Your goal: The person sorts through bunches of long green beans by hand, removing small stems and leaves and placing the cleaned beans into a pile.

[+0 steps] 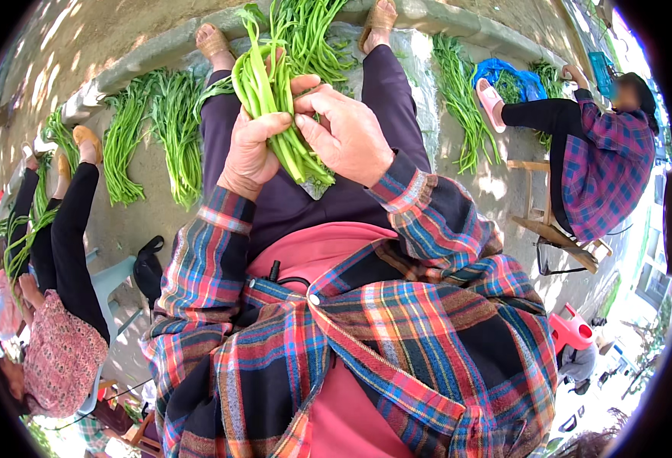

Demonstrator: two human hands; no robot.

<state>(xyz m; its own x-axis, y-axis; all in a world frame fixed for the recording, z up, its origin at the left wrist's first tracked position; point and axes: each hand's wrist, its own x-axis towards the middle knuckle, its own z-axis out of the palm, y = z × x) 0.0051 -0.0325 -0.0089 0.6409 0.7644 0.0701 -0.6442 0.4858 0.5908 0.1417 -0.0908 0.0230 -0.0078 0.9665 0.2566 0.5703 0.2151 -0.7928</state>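
Note:
My left hand point(252, 149) is closed around a bunch of light green leafy stalks point(271, 91) held upright over my lap, its thumb across the stems. My right hand point(340, 137) is at the same bunch from the right, fingers curled onto the stems. A loose pile of greens point(309, 38) lies on the ground beyond, between my feet.
Piles of greens point(183, 137) lie left and more point(462, 99) right, near a blue bag point(534, 80). A co-worker in plaid point(603, 175) sits right; co-workers point(65, 343) sit left on chairs. A black bag point(147, 275) hangs beside me. A stone curb point(134, 61) runs beyond.

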